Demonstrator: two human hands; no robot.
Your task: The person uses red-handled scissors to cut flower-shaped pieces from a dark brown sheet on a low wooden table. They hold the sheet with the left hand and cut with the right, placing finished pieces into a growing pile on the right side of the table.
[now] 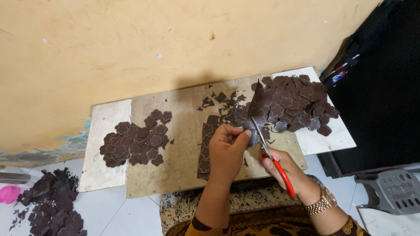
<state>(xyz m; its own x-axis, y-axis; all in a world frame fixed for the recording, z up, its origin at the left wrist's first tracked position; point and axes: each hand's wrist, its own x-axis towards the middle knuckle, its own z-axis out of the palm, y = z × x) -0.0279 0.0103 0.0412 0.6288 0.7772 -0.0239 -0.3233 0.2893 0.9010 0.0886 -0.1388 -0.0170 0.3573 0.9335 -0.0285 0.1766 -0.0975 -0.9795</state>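
Cutting is going on at a low wooden worktop [183, 170] set against a yellow wall [131, 43]. The left hand [225, 150] holds a dark brown sheet [258, 109] up off the board, and its fingers [238, 139] are pinching the sheet's lower edge, thumb on top. The right hand [284, 168] holds a pair of red-handled scissors [271, 155]; its fingers are curled through the red loops, and the blades point up into the brown sheet, just beside the left thumb. A gold watch [321, 203] sits on the right wrist.

Under the left hand lies a long brown strip [204, 161] stamped with flower shapes. To the left on the worktop is a pile of cut brown flower pieces [135, 142], all about the same shape. To the right is a bigger pile of flower pieces [297, 102], partly on a white board [326, 142]. Little brown scraps [221, 101] lie between the hands and the wall.

Down on the white tiled floor [118, 214], at the far left, sits a heap of brown offcuts [50, 203] (next to something pink [8, 193], too cut off to tell what it is). A grey plastic thing [393, 192] stands at the right.
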